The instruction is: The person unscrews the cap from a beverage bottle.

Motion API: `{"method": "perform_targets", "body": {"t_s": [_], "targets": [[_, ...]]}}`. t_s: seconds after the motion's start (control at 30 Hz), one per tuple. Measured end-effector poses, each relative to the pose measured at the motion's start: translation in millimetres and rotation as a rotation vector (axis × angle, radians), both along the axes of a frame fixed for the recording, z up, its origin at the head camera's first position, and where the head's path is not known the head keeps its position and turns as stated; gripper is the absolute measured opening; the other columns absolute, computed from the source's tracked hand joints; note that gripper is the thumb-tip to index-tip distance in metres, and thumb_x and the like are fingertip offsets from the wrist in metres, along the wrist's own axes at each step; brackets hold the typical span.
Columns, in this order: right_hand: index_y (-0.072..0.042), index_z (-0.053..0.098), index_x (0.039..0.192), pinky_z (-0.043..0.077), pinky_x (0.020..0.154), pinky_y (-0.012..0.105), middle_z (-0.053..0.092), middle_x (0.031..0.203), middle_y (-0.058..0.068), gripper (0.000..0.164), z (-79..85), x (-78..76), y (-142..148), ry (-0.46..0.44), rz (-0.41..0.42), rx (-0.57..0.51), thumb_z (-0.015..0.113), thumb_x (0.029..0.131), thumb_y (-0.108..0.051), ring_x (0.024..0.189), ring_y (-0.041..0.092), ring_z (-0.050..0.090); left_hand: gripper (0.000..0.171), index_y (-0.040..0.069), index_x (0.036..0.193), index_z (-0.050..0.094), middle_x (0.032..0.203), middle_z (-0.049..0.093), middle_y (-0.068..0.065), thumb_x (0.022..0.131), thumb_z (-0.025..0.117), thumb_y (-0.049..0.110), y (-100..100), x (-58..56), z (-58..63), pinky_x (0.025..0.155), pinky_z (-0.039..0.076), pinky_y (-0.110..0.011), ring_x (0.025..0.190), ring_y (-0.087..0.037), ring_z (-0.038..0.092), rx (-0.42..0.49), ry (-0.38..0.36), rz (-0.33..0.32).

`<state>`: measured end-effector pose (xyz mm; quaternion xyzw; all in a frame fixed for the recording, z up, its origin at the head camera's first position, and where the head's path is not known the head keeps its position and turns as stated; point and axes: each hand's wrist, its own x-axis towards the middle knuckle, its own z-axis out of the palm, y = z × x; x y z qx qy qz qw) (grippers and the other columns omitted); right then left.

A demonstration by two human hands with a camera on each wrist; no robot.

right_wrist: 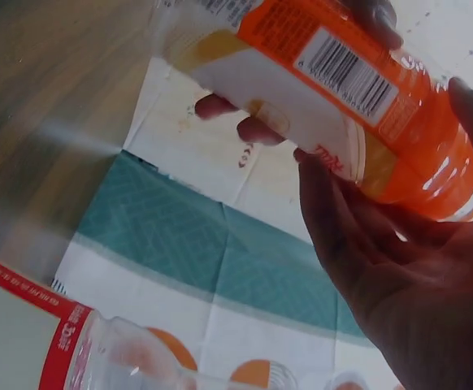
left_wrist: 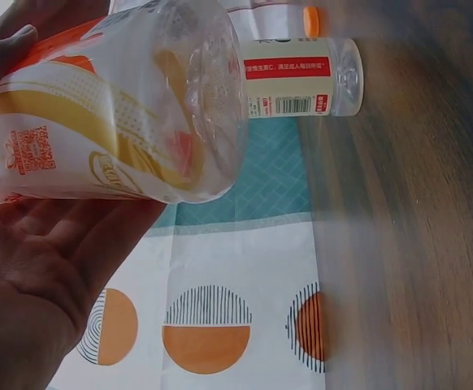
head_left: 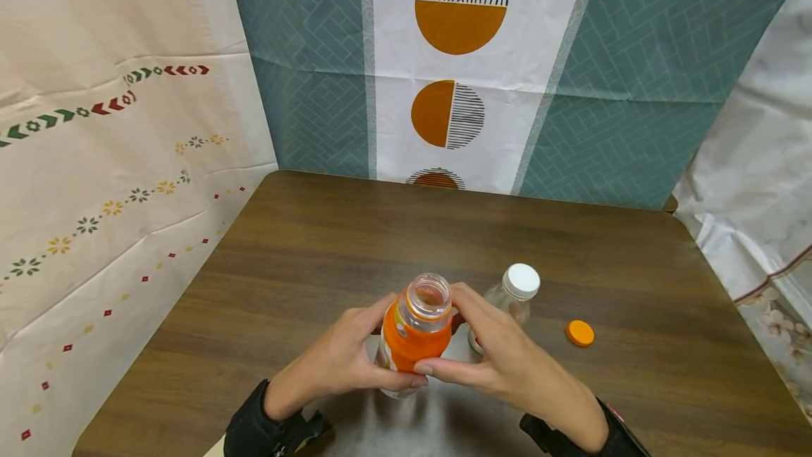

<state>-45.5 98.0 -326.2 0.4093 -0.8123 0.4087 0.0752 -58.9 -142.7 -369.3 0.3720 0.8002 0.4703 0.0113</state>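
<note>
An uncapped clear plastic bottle with an orange and white label is held off the table between both hands, its open mouth facing up toward the head view. From the left side my left hand grips it, thumb across the front. My right hand grips the opposite side, the two thumbs nearly meeting. In the right wrist view a barcode shows on the bottle's label. Behind the right hand stands a second clear bottle with a white cap, partly hidden; its red and cream label shows in the left wrist view.
An orange bottle cap lies on the wooden table to the right of the white-capped bottle. A greyish mat or surface lies under the hands. Patterned cloths hang behind the table and along its sides.
</note>
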Motion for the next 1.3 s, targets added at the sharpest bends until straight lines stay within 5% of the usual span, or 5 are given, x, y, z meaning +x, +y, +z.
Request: {"method": "perform_targets", "body": {"t_s": [0.3, 0.63, 1.03, 1.3], "targets": [[-0.015, 0.05, 0.13, 0.052, 0.086, 0.023, 0.059, 0.111, -0.009, 0.057, -5.7, 2.3, -7, 0.063, -0.046, -0.024, 0.078, 0.085, -0.038, 0.098, 0.005, 0.06, 0.083, 0.035, 0.147, 0.035, 0.118, 0.066, 0.017, 0.079, 0.081, 0.045, 1, -0.4, -0.8, 0.093, 0.053, -0.03, 0.104, -0.003, 0.065, -0.022, -0.003, -0.012], [-0.017, 0.05, 0.13, 0.053, 0.081, 0.02, 0.062, 0.111, -0.011, 0.057, -9.1, 8.5, -1, 0.047, -0.055, -0.042, 0.079, 0.084, -0.033, 0.094, 0.003, 0.062, 0.097, 0.034, 0.151, 0.027, 0.124, 0.063, 0.018, 0.074, 0.085, 0.046, 6, 3.3, 2.0, 0.097, 0.051, -0.029, 0.109, -0.001, 0.062, -0.082, -0.097, -0.13], [-0.021, 0.048, 0.136, 0.054, 0.086, 0.023, 0.061, 0.12, -0.014, 0.065, -6.8, 23.8, 31, 0.035, -0.093, 0.044, 0.083, 0.081, -0.031, 0.101, 0.003, 0.063, 0.075, 0.034, 0.145, 0.036, 0.135, 0.057, 0.015, 0.083, 0.076, 0.049, 7, 2.0, -1.8, 0.101, 0.05, -0.035, 0.118, -0.004, 0.059, -0.178, -0.153, -0.198], [-0.024, 0.046, 0.138, 0.053, 0.087, 0.023, 0.06, 0.124, -0.014, 0.068, -6.2, 37.0, 56, -0.037, -0.18, 0.133, 0.083, 0.081, -0.032, 0.103, 0.003, 0.062, 0.068, 0.036, 0.143, 0.037, 0.129, 0.062, 0.015, 0.087, 0.072, 0.051, 9, 1.4, -0.3, 0.099, 0.05, -0.036, 0.117, -0.002, 0.06, -0.222, -0.178, -0.175]]}}
